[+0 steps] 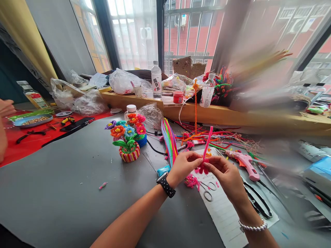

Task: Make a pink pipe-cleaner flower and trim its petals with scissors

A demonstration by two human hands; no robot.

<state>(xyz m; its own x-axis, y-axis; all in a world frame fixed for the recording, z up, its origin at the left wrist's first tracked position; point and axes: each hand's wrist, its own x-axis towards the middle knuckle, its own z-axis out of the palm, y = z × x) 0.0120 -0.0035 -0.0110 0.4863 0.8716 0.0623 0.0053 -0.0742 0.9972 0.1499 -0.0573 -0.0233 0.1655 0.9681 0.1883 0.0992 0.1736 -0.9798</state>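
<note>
Both hands pinch one pink pipe cleaner [207, 143], folded into small loops at its lower end, with a straight length standing up. My left hand [184, 167], wearing a watch, grips the loops from the left between thumb and fingers. From the right, my right hand [224, 175] closes finger and thumb on the same loops. Beneath the hands lie scissors [208, 195] on a sheet of white paper [222, 220], beside a pile of pink fuzzy pieces [191, 181]. A bundle of multicoloured pipe cleaners [169, 141] rests just beyond my left hand.
A striped pot of pipe-cleaner flowers [129, 153] stands left of my hands. A pink glue gun [244, 163] lies to the right. Water bottles [156, 82] stand on the wooden ledge [144, 101]. Another person's arm [3, 127] shows at the far left, near a blue tray [33, 120].
</note>
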